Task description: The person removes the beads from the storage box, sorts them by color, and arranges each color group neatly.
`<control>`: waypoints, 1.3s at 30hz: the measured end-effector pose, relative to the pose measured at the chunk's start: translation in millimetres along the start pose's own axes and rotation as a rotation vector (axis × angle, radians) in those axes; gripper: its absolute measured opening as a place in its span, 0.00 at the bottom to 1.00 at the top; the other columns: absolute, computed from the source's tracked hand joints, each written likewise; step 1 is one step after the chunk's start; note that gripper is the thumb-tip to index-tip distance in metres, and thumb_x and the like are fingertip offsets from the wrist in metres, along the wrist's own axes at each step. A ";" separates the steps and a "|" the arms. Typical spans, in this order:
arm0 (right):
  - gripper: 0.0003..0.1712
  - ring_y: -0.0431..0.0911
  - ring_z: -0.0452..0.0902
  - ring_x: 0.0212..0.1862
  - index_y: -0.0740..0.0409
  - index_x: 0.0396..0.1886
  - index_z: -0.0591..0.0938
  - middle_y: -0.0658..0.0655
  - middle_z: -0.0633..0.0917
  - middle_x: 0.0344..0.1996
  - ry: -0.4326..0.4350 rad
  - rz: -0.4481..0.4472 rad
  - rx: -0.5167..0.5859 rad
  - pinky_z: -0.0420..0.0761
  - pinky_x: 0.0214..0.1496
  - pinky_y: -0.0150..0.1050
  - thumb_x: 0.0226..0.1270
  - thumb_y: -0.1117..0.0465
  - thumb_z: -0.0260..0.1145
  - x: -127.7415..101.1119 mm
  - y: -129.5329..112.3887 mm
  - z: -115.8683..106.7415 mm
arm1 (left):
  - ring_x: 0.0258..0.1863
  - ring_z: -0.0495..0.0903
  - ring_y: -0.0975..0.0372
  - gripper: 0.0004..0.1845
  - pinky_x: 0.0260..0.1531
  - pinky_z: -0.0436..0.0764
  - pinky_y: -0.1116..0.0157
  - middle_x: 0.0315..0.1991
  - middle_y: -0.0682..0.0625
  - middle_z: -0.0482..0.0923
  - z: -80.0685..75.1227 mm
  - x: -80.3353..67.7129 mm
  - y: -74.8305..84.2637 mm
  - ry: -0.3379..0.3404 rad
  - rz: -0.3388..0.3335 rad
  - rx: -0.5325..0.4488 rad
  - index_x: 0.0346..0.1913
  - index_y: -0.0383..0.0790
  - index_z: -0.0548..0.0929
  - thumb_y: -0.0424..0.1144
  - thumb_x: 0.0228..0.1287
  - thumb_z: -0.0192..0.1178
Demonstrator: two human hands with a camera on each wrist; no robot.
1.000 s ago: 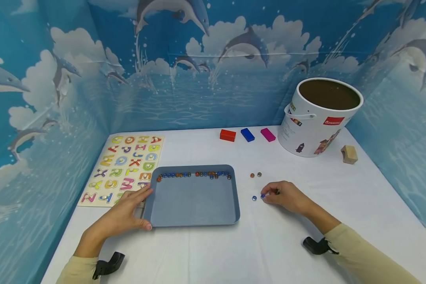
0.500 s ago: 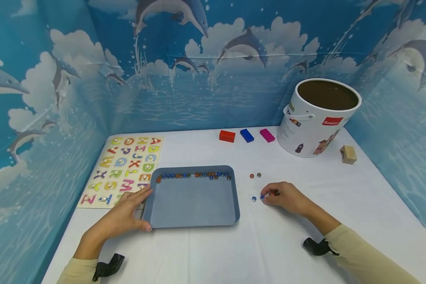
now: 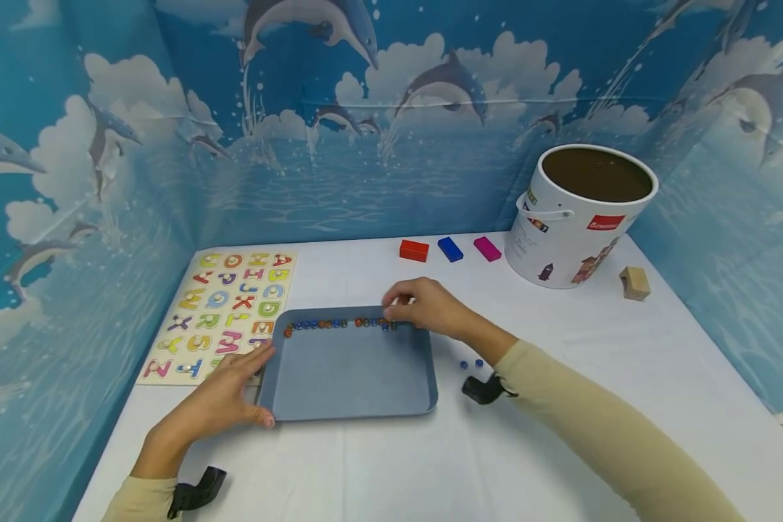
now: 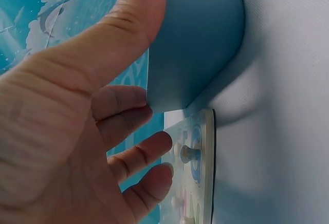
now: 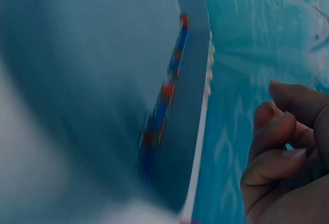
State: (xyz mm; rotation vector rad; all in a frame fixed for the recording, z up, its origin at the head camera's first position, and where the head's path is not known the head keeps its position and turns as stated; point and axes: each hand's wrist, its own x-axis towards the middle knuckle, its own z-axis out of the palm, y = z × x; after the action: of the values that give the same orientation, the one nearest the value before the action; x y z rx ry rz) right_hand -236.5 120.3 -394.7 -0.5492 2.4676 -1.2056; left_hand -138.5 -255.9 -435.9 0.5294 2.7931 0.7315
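A shallow blue-grey tray (image 3: pixel 355 377) lies on the table with several small blue and orange marbles (image 3: pixel 309 325) lined along its far edge. My left hand (image 3: pixel 225 391) rests spread against the tray's left side, fingertips at the rim and thumb by the near corner. Over the tray's far right part hovers my right hand (image 3: pixel 424 308), covering the end of the row. In the right wrist view its fingers (image 5: pixel 272 172) are loosely bent, with no marble showing between them. Two blue marbles (image 3: pixel 479 362) lie on the table right of the tray, beside the right wrist's black mount.
A wooden alphabet puzzle board (image 3: pixel 215 315) lies beyond the left hand. Red (image 3: pixel 414 251), blue (image 3: pixel 451 249) and pink (image 3: pixel 488 249) blocks sit at the back, near a large white bucket (image 3: pixel 570 243). A wooden block (image 3: pixel 636 283) stands to its right.
My right hand has left the blue marble on the table and moved left and away over the tray's far edge. The right arm now covers the orange and grey marbles' spot. My left hand stays put.
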 end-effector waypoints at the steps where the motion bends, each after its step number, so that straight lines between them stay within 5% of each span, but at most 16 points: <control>1: 0.14 0.54 0.79 0.36 0.55 0.52 0.86 0.56 0.84 0.36 -0.039 -0.010 0.036 0.81 0.35 0.38 0.72 0.55 0.69 13.0 -8.6 10.4 | 0.70 0.64 0.41 0.65 0.64 0.70 0.38 0.79 0.41 0.59 0.1 -0.2 -0.3 0.001 0.003 0.000 0.77 0.33 0.64 0.58 0.36 0.82; 7: 0.19 0.48 0.81 0.23 0.60 0.58 0.82 0.56 0.85 0.33 -0.256 0.019 0.174 0.76 0.24 0.35 0.70 0.59 0.70 77.5 -41.4 86.9 | 0.69 0.66 0.41 0.64 0.65 0.69 0.39 0.78 0.40 0.60 1.1 -1.5 -1.0 0.003 0.006 0.003 0.76 0.31 0.65 0.60 0.36 0.82; 14: 0.11 0.40 0.79 0.20 0.57 0.49 0.84 0.51 0.84 0.25 -0.183 0.091 0.066 0.79 0.22 0.31 0.69 0.62 0.71 104.3 -63.3 147.8 | 0.69 0.67 0.41 0.63 0.64 0.70 0.39 0.77 0.39 0.62 3.0 -5.7 -1.7 0.010 -0.002 0.000 0.75 0.32 0.66 0.60 0.36 0.82; 26: 0.03 0.36 0.78 0.18 0.56 0.38 0.87 0.47 0.82 0.21 -0.033 0.082 -0.177 0.77 0.21 0.28 0.68 0.61 0.72 109.8 -67.8 161.7 | 0.72 0.64 0.39 0.64 0.66 0.67 0.38 0.77 0.38 0.61 -0.7 -2.1 -1.8 0.023 -0.004 0.004 0.76 0.33 0.66 0.60 0.35 0.83; 39: 0.02 0.39 0.77 0.18 0.55 0.37 0.87 0.53 0.85 0.21 -0.085 0.025 0.070 0.77 0.20 0.31 0.68 0.62 0.72 84.7 -60.7 139.1 | 0.71 0.66 0.40 0.63 0.65 0.69 0.39 0.77 0.40 0.63 -2.6 1.9 3.6 -0.001 -0.014 0.034 0.75 0.33 0.67 0.60 0.35 0.83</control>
State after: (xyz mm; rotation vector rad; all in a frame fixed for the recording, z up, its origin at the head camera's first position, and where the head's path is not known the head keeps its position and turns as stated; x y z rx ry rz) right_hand -234.6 -48.0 -438.1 -0.5371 2.3451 -1.2282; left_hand -139.9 -253.4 -432.1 0.5161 2.8102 0.6814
